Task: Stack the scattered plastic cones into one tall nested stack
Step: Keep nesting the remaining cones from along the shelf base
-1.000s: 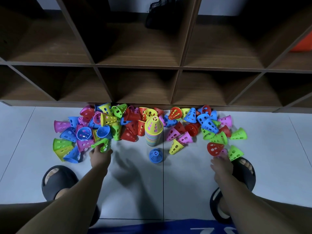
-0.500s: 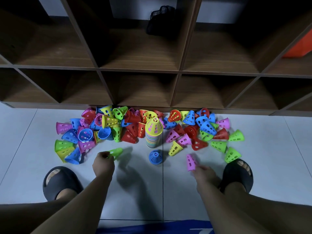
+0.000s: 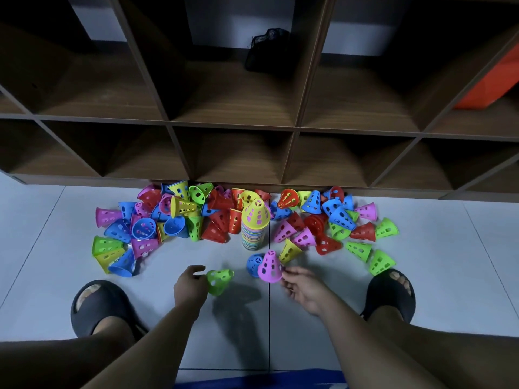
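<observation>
A nested stack (image 3: 254, 223) of coloured cones stands on the floor in the middle, topped by a yellow cone. Scattered perforated cones lie in a left pile (image 3: 157, 223) and a right pile (image 3: 331, 220). My left hand (image 3: 189, 287) holds a green cone (image 3: 219, 279) lying sideways, just above the floor in front of the stack. My right hand (image 3: 302, 287) pinches a pink cone (image 3: 269, 267) by its rim, tip up, close to the stack's base. A blue cone (image 3: 253, 263) lies on the floor partly behind the pink one.
A dark wooden cube shelf (image 3: 241, 124) runs along behind the cones. A black mesh bag (image 3: 266, 49) sits in an upper cube, something orange (image 3: 488, 85) at the far right. My feet in black slippers (image 3: 95, 304) (image 3: 391, 290) flank the white tiled floor (image 3: 238, 332).
My left hand has carried the green cone from the left pile toward the middle. My right hand picked a pink cone from the right pile and brought it in beside the blue cone.
</observation>
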{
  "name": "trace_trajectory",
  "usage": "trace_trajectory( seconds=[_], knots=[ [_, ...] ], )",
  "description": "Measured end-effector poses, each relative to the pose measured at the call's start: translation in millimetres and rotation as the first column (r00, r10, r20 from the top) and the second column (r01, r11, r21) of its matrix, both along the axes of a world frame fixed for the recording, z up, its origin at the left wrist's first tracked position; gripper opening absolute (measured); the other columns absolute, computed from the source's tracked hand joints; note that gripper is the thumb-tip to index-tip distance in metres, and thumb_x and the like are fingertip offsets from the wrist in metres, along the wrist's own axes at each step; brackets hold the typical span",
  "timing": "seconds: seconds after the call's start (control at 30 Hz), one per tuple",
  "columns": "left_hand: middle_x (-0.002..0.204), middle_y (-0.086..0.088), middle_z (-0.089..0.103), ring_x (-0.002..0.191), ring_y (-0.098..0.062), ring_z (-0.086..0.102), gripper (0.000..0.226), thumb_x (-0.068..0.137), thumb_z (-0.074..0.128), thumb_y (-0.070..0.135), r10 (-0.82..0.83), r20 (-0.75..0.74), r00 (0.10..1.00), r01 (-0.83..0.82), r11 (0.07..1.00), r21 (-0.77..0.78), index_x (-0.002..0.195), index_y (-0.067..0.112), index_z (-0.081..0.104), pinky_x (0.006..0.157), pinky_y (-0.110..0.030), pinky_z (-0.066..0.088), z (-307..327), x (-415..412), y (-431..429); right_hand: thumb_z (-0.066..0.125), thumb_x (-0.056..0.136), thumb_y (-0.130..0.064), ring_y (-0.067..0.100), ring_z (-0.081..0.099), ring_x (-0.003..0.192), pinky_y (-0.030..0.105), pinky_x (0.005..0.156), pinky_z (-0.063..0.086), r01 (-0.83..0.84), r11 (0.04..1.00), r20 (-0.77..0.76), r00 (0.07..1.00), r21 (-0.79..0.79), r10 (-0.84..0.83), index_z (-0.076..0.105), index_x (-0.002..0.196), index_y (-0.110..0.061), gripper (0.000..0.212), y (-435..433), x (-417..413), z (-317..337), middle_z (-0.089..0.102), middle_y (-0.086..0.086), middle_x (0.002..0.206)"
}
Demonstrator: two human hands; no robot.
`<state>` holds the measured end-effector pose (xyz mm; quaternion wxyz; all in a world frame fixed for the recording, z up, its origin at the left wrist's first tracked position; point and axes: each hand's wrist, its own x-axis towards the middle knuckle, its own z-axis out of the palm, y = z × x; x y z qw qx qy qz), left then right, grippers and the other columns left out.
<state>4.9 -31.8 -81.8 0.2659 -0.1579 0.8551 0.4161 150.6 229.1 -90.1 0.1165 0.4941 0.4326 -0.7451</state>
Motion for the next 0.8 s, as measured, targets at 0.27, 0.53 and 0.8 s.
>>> trace_trajectory(
  seconds=[0.27,0.53,0.8],
  knots=[
    [0.092,-0.017,0.079,0.074,-0.025,0.061,0.028,0.090,0.063,-0.004,0.017,0.209,0.978,-0.069,0.967,0.244,0.106,0.014,0.077,0.068,-0.031,0.051,-0.9,-7.0,13.1,0.068,0.098,-0.002,0.011,0.070,0.067,0.018,0.050,0.046,0.014,0.981,0.065,0.998,0.194,-0.027,0.067,0.104,-0.012,0.012,-15.6,-44.7,-2.8,0.076,0.007,0.089],
    [0.100,-0.017,0.081,0.084,-0.025,0.061,0.027,0.098,0.058,-0.001,-0.060,0.253,0.966,-0.058,0.899,0.434,0.117,0.012,0.072,0.078,-0.034,0.051,18.9,-11.3,54.3,0.071,0.091,-0.003,0.016,0.074,0.070,0.025,0.056,0.049,-0.069,0.949,0.183,0.983,0.307,0.012,0.068,0.098,-0.015,0.014,-20.8,-41.3,-27.7,0.079,0.006,0.089],
    [0.089,-0.010,0.081,0.078,-0.025,0.061,0.030,0.093,0.058,-0.004,-0.055,0.234,0.971,-0.042,0.919,0.392,0.114,0.013,0.071,0.072,-0.034,0.053,13.5,-2.3,84.1,0.066,0.093,-0.001,0.018,0.070,0.074,0.028,0.058,0.053,-0.212,0.909,0.227,0.964,0.359,0.135,0.069,0.095,-0.017,0.016,1.4,-32.3,-35.4,0.076,0.010,0.094]
  ],
)
